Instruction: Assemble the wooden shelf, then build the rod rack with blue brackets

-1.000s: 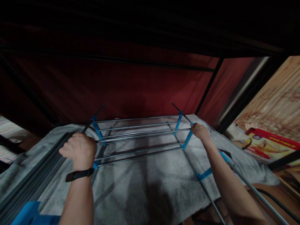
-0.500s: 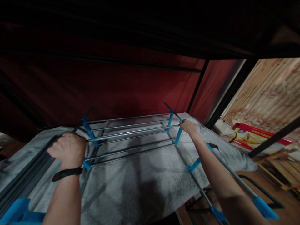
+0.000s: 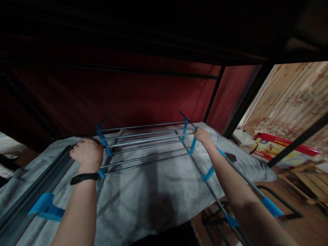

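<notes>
A rack frame of metal tubes [image 3: 150,139] and blue plastic connectors lies on a grey blanket [image 3: 143,188]. My left hand [image 3: 88,153], with a dark band on the wrist, is closed around the left side of the frame, beside a blue connector [image 3: 102,137]. Its fingertips are hidden behind the back of the hand. My right hand [image 3: 203,135] is closed on the frame's right side, by the right blue connector [image 3: 193,146] and the end of a crossbar. Nearer me, another blue connector [image 3: 47,206] sits by my left forearm.
A bundle of grey tubes [image 3: 33,184] lies along the left. A dark flat object [image 3: 230,156] rests on the blanket right of my forearm. Black bed-frame bars [image 3: 243,99] stand around the blanket. On the right are a red and yellow box [image 3: 284,148] and a wooden stool [image 3: 307,179].
My left hand and the frame's left side have shifted right and slightly up in view. My right hand shifts slightly left, still gripping. The view has moved a little too.
</notes>
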Demonstrator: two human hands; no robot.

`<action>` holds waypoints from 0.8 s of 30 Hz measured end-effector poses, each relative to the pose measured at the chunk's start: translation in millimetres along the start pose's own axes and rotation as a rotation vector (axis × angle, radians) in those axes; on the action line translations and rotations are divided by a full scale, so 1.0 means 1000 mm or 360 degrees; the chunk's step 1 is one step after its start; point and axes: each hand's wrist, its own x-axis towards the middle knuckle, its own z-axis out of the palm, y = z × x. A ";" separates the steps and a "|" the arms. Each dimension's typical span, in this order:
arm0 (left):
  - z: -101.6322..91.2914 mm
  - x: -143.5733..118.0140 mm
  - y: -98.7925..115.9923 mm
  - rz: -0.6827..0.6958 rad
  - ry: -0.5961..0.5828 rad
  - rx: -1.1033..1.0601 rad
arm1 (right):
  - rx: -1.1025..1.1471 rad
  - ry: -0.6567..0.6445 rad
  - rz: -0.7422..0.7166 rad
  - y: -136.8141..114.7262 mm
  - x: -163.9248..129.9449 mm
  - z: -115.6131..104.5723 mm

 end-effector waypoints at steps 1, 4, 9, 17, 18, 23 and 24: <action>0.001 -0.001 0.000 -0.0072 0.0042 0.0080 | -0.0002 0.0003 -0.0007 0.000 0.000 0.001; 0.002 -0.003 0.002 -0.0080 0.0088 0.0189 | 0.0016 0.0035 -0.0023 0.003 -0.001 0.005; 0.008 -0.027 0.009 0.0308 0.0467 -0.0143 | 0.0316 0.0592 -0.0391 0.007 -0.014 0.019; 0.077 -0.138 -0.022 0.0333 0.0364 -0.0655 | 0.1201 0.0783 -0.0486 0.028 -0.076 0.143; 0.086 -0.146 -0.032 0.0269 0.0333 -0.0647 | 0.1230 0.0707 -0.0362 0.036 -0.080 0.163; 0.109 -0.136 -0.071 -0.0440 0.0481 -0.0805 | 0.1347 0.0444 0.0047 0.072 -0.069 0.219; 0.109 -0.127 -0.074 -0.0542 0.0522 -0.0893 | 0.1402 0.0459 0.0068 0.076 -0.063 0.220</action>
